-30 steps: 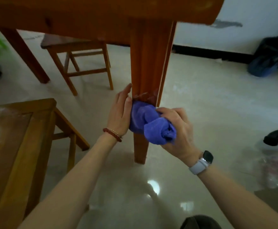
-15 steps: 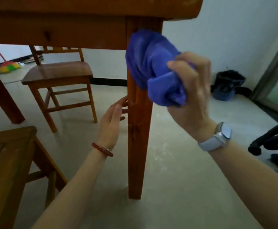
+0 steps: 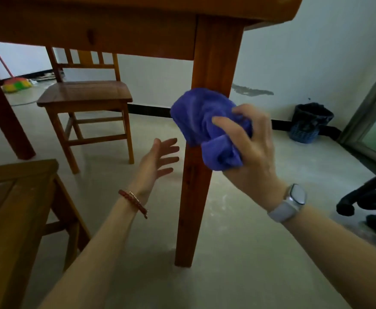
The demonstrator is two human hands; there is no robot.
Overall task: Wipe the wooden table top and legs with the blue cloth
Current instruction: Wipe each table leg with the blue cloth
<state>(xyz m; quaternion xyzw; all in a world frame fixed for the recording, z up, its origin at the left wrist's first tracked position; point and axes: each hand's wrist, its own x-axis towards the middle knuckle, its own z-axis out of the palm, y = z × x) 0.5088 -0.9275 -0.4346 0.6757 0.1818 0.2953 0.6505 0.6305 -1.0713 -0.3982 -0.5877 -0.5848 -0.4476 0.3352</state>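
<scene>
Clutching the bunched blue cloth (image 3: 207, 128) at frame centre, the right hand (image 3: 253, 152) meets the upright table leg (image 3: 205, 141); the left hand (image 3: 158, 160), fingers spread and empty, hangs beside it.

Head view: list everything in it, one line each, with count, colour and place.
table leg: one near, reddish-brown wood, centre; another at far left
table apron: one, brown, across top
blue cloth: one, bunched, against the near leg
chair: one, brown wood, behind table, left of centre
low wooden furniture: one, brown, lower left
bin: one, blue with dark liner, by right wall
broom head: one, yellow-green, far left floor
office chair base: black, right edge
left hand: open, bead bracelet, beside leg
right hand: fingers gripping cloth, watch
</scene>
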